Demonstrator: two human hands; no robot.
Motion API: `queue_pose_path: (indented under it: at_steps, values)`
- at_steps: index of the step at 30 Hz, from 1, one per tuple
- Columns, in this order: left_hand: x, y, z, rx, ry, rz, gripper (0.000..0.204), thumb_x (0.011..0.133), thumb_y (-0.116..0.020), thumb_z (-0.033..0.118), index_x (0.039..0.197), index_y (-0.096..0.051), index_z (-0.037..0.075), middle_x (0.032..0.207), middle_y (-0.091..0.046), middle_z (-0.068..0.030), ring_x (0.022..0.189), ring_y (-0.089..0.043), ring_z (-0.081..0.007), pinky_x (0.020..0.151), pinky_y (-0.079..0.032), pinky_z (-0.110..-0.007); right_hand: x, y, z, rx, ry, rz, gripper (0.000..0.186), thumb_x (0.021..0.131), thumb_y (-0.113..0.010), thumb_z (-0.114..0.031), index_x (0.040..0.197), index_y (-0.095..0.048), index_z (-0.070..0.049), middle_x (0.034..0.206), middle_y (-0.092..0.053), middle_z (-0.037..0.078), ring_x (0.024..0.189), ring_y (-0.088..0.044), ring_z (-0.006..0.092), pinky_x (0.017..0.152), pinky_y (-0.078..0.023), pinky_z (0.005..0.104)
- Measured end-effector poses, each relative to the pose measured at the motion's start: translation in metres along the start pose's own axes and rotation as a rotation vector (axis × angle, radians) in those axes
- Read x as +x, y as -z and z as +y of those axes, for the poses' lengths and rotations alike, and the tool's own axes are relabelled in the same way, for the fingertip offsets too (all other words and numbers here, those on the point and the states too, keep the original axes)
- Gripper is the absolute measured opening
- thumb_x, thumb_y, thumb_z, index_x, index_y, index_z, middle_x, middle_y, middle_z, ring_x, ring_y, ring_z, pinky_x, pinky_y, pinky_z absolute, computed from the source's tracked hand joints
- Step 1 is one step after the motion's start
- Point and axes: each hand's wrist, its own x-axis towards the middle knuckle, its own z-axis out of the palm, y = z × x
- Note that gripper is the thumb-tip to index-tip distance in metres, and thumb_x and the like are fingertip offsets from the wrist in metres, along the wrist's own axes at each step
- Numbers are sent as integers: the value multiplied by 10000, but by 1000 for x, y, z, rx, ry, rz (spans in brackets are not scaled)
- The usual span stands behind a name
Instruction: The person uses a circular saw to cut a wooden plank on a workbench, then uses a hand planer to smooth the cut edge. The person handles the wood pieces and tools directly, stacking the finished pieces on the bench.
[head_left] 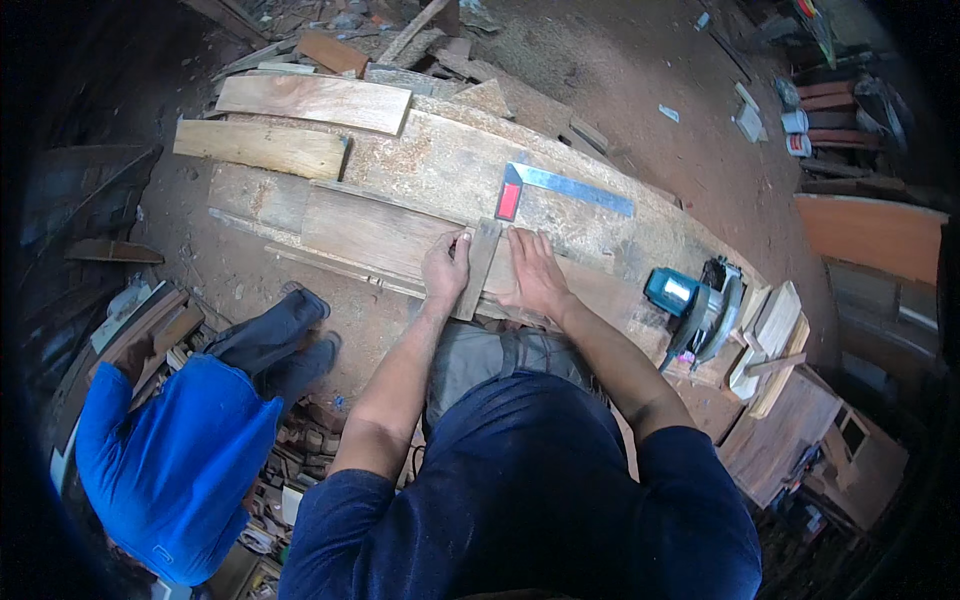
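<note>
While the short wooden strip (pixel 480 268) is laid crosswise over the long plank (pixel 365 232) on the surface (pixel 430 150), its long axis is pointed away from the body, far end canted slightly rightward. It is flanked by both hands — just beside the left hand (pixel 446 268), which seems nearer, and left of the right hand (pixel 537 270). The left grip is curled, whether around the strip cannot be told; the right grip is spread flat, palm down.
</note>
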Motion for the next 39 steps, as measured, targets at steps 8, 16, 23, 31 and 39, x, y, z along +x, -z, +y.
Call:
queue_pose_path:
  at_steps: [8,16,23,31,39]
  values:
    - [-11,-6,7,-15,-1,31,259,986,-618,286,1035,-757,73,835,-733,-148,689,-686,-292,679,-534,-400,0,12,-1,56,-67,-140,1228,567,-868,-559,1457,-338,100,1334,-476,266,1296,-454,425,1178,-316,482]
    - [12,17,17,288,-436,86,268,921,-678,232,1133,-687,67,1019,-678,-161,1019,-632,-314,937,-456,-456,-32,22,-10,64,-235,38,1249,634,-831,-638,1517,-293,61,1539,-335,258,1467,-287,404,1228,-125,607]
    - [74,41,23,417,-782,-481,289,944,-636,282,1165,-704,107,1100,-691,-110,1102,-595,-321,1062,-349,-507,-58,0,7,59,-248,68,1231,648,-847,-587,1533,-283,58,1559,-330,236,1481,-267,396,1233,-135,587]
    - [79,47,35,380,-614,-579,278,918,-677,331,1111,-759,148,1056,-725,-99,1045,-611,-329,1006,-383,-467,-17,8,9,106,-138,-61,1227,613,-858,-581,1494,-314,78,1459,-418,249,1412,-358,394,1249,-197,483]
    - [77,45,23,345,-684,-430,309,899,-706,292,1153,-722,116,1079,-683,-136,1079,-588,-322,1010,-390,-482,-28,20,-13,75,-298,14,1169,629,-880,-518,1496,-331,42,1473,-420,250,1418,-355,420,1246,-186,509]
